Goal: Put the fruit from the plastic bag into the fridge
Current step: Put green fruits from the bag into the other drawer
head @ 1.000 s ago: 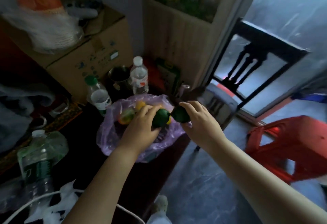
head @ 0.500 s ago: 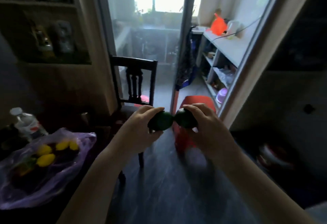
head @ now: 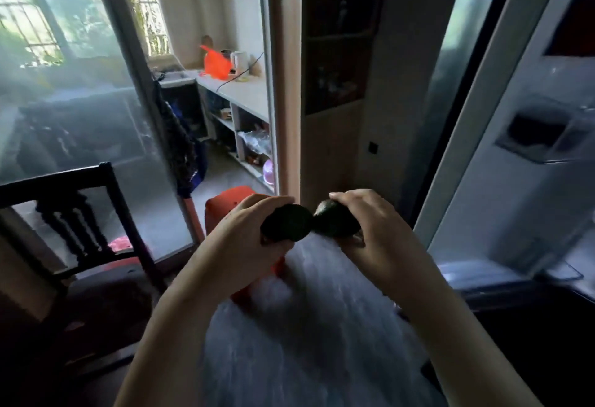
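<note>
My left hand (head: 240, 239) grips a dark green round fruit (head: 288, 223) at chest height in the middle of the view. My right hand (head: 375, 234) grips a second dark green fruit (head: 335, 221), and the two fruits touch each other. At the right stands the open fridge door (head: 528, 123) with its white inner side and door shelves facing me. The plastic bag is out of view.
A dark wooden chair (head: 80, 223) stands at the left in front of a glass sliding door (head: 80, 110). A red plastic stool (head: 231, 204) sits on the grey floor just beyond my hands. A counter with shelves (head: 238, 94) runs through the doorway behind.
The view has swung to the right, away from the table and the purple bag, which have left the frame. The fridge door has come into view. Both hands still hold their fruits together.
</note>
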A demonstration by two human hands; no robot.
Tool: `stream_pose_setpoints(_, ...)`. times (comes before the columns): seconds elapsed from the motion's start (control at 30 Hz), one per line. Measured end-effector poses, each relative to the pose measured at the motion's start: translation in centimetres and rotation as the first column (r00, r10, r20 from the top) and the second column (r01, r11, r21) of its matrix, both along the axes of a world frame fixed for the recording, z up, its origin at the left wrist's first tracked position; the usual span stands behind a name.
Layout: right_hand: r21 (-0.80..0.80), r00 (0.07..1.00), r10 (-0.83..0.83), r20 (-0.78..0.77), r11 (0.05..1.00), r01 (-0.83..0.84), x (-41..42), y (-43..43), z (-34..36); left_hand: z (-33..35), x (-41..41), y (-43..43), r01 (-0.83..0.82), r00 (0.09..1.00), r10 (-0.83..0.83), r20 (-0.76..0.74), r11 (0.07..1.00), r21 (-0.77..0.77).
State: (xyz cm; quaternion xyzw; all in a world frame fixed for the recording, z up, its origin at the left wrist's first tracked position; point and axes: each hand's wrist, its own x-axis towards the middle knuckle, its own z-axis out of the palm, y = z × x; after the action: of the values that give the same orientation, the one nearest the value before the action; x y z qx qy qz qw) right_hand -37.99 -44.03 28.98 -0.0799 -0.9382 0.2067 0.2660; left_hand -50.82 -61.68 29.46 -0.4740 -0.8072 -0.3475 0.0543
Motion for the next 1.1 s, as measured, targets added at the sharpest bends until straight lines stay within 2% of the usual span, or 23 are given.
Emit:
stream_pose_setpoints(0.17, -0.006, 0.977, -0.206, 0.047, 0.978, 0.207, 3.3, 1.6, -1.3, -1.1, 0.9, 3.9, 0.165, 0.986, -0.165, 0.02, 0.986, 0.005)
stream_pose_setpoints(0.33, -0.006, 0.911, -0.399, 0.1, 0.916, 0.402, 7.5, 2.5, -2.4, -2.9, 3.1, 8.0, 0.31, 0.95, -0.309, 0.039, 0.951, -0.014)
stream_pose_setpoints(0.6, -0.019, 0.816, -0.573, 0.069, 0.817, 0.576, 15.8, 4.3, -2.7, -3.6, 9.6, 13.9, 0.487, 0.872, -0.485, 0.058, 0.873, -0.029)
stream_pose_setpoints(0.87, -0.038, 0.734, -0.68, 0.007, 0.733, 0.679, 26.9, 8.8, -1.6, -1.4, 20.1, 21.0, 0.608, 0.793, -0.609, 0.003, 0.792, -0.056)
stream_pose_setpoints(1.1, -0.075, 0.641, -0.766, -0.049, 0.643, 0.762, 41.4, 15.0, -1.1, -0.4, 33.9, 29.8, 0.714, 0.699, -0.715, 0.0, 0.698, -0.06)
